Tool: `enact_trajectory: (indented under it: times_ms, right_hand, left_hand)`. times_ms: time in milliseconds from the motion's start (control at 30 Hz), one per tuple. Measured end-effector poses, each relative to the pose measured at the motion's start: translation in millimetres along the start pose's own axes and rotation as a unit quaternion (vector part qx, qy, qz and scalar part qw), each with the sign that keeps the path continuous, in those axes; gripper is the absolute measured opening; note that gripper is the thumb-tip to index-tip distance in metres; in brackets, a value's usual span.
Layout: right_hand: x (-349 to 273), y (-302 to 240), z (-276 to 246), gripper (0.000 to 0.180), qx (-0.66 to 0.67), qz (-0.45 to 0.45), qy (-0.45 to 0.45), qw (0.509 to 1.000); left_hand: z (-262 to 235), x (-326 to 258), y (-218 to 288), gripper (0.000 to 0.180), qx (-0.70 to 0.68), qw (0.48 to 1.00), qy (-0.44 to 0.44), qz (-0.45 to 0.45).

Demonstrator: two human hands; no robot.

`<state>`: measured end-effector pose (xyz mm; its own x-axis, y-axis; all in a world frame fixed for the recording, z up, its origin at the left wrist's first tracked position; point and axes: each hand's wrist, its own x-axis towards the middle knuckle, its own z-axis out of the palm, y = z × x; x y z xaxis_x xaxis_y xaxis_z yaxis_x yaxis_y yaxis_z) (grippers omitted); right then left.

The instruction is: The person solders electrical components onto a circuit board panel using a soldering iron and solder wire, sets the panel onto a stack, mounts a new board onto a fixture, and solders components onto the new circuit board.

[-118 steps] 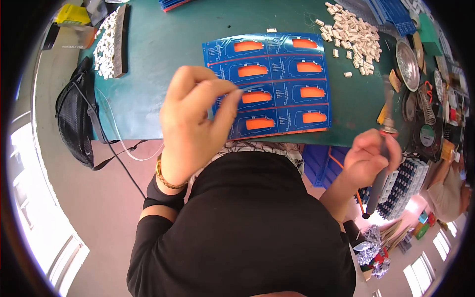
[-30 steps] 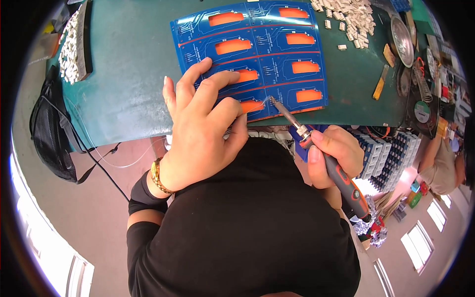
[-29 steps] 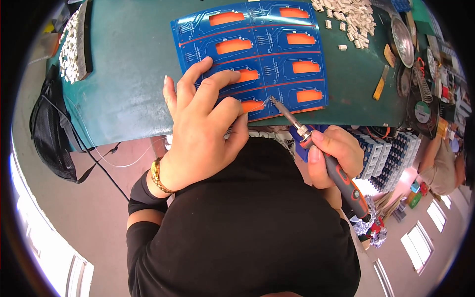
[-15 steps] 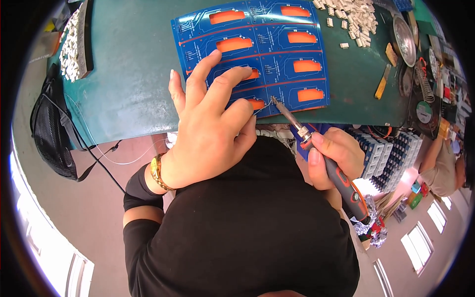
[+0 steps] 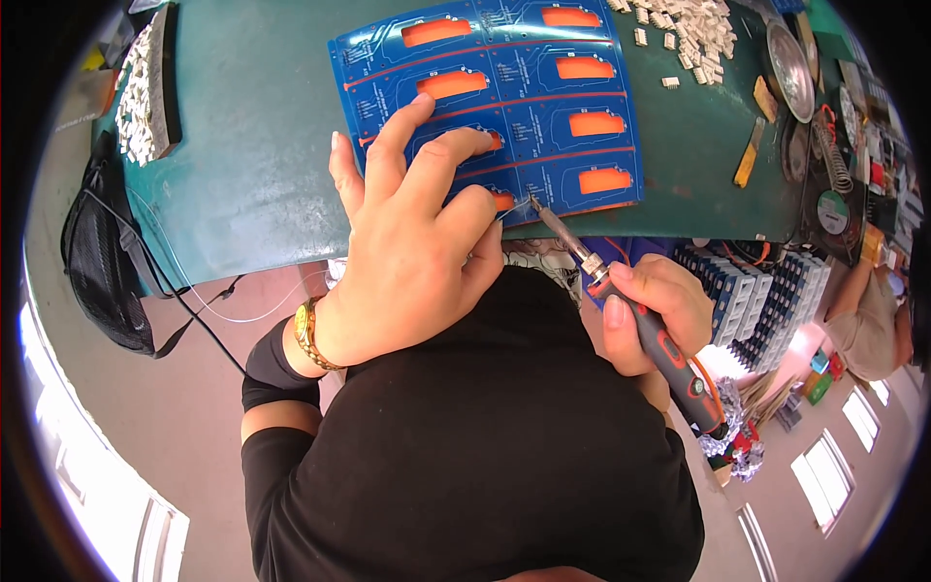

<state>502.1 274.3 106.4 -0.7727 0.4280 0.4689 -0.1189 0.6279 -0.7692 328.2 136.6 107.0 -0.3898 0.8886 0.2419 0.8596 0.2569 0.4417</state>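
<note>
Over at nine o'clock a black bag (image 5: 102, 262) hangs off the edge of the green table (image 5: 242, 165), and a tray of small white parts (image 5: 145, 87) sits at ten. Moving in: the left hand (image 5: 407, 252) lies spread flat, fingers fanned toward twelve, pressing on the near left part of the blue circuit panel (image 5: 495, 107); a thin wire seems pinched at its fingertips near the panel's near edge, though that is too fine to be sure. The panel lies at twelve o'clock with orange cut-outs in two columns, its long sides running toward twelve. Now the right hand (image 5: 645, 310), at four o'clock, is closed around the soldering iron (image 5: 630, 315). The iron's long axis runs from four o'clock up to ten, handle low and right, metal tip pointing up-left and meeting the panel's near edge just beside the left fingertips. Farther right, loose white connectors (image 5: 689, 24) lie heaped at one o'clock.
</note>
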Motion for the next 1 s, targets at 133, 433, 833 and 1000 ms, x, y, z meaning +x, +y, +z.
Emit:
enact_trajectory:
  times_ms: [133, 433, 833, 1000]
  right_hand:
    - [-2, -1, 1, 0.024, 0.005, -0.011, 0.003, 1.0]
    - [-7, 16, -6, 0.022, -0.017, -0.1, 0.05, 0.994]
    - [-3, 47, -127, 0.022, -0.314, -0.117, 0.326, 0.884]
    - [3, 48, -159, 0.025, -0.267, -0.126, 0.497, 0.816]
  left_hand:
    - [0, -3, 0, 0.013, 0.004, 1.0, 0.002, 0.005]
    - [-22, 11, -36, 0.013, -0.108, 0.993, 0.049, 0.023]
    - [-111, 56, -141, 0.019, -0.09, 0.892, 0.438, -0.062]
    - [-143, 94, -168, 0.016, -0.134, 0.827, 0.53, 0.133]
